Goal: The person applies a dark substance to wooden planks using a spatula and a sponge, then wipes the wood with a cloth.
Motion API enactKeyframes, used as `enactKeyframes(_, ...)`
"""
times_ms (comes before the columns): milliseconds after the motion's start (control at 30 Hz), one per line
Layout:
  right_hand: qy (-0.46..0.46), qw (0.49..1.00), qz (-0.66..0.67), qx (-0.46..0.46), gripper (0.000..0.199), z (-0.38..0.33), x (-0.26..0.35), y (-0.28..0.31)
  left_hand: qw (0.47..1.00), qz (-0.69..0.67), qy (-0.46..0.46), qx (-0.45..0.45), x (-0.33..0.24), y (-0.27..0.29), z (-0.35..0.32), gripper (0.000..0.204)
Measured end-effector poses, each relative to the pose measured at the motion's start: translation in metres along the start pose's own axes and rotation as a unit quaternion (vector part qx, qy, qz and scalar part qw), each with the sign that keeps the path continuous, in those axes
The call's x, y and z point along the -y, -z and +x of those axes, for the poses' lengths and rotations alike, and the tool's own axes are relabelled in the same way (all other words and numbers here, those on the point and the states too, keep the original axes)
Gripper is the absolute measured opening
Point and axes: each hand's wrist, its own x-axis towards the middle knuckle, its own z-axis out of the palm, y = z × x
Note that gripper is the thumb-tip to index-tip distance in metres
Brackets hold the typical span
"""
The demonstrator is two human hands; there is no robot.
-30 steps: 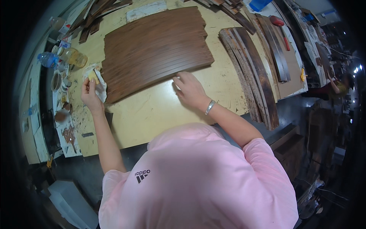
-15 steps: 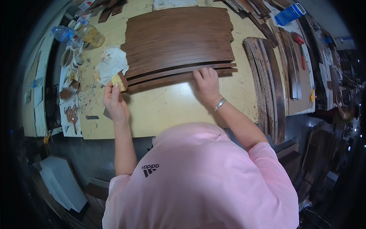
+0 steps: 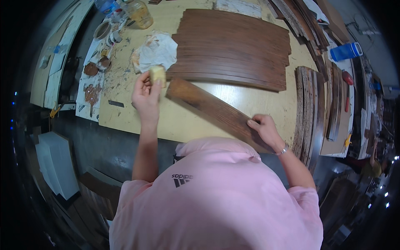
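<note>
My right hand [image 3: 266, 131] is closed on the near right end of a brown wooden plank [image 3: 216, 110]. The plank slants across the table, its far left end close to my left hand [image 3: 147, 92]. Between the thumb and fingers of that left hand is a pale yellow sponge [image 3: 157, 75]. Beyond the held plank, several dark brown boards [image 3: 233, 50] lie side by side in a broad panel. A stained white cloth [image 3: 155, 53] is crumpled at the panel's left, just past the sponge.
The yellow table [image 3: 125, 118] carries a small flat dark piece [image 3: 116, 103] at left. Jars and a clear bottle [image 3: 139, 14] stand far left. Stacked planks [image 3: 306, 108] line the right, near a blue bottle [image 3: 346, 51] and a red-handled tool [image 3: 347, 83].
My right hand has drawn a plank away from the panel's near edge, toward me and to the right, and it now slants. The left hand still holds the sponge. The view has shifted.
</note>
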Motion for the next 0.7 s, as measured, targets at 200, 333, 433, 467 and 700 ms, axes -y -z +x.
enactKeyframes(200,-0.027,0.985,0.155,-0.07,0.026,-0.043,-0.005,0.003,0.994,0.099,-0.032,0.022,0.02,-0.027,0.005,0.039)
enactKeyframes(333,-0.018,0.973,0.201,-0.111,0.026,-0.057,-0.013,0.005,0.989,0.134,-0.058,0.026,0.025,-0.056,0.012,0.041)
enactKeyframes(433,-0.018,0.964,0.23,-0.135,0.026,-0.067,-0.014,0.005,0.971,0.206,-0.096,0.069,0.01,-0.078,0.005,0.043)
enactKeyframes(467,-0.014,0.962,0.234,-0.142,0.026,-0.069,-0.014,0.005,0.964,0.221,-0.115,0.095,0.007,-0.081,-0.005,0.043)
enactKeyframes(700,-0.013,0.955,0.236,-0.18,0.028,-0.073,-0.022,0.008,0.946,0.192,-0.168,0.199,-0.002,-0.093,-0.052,0.04)
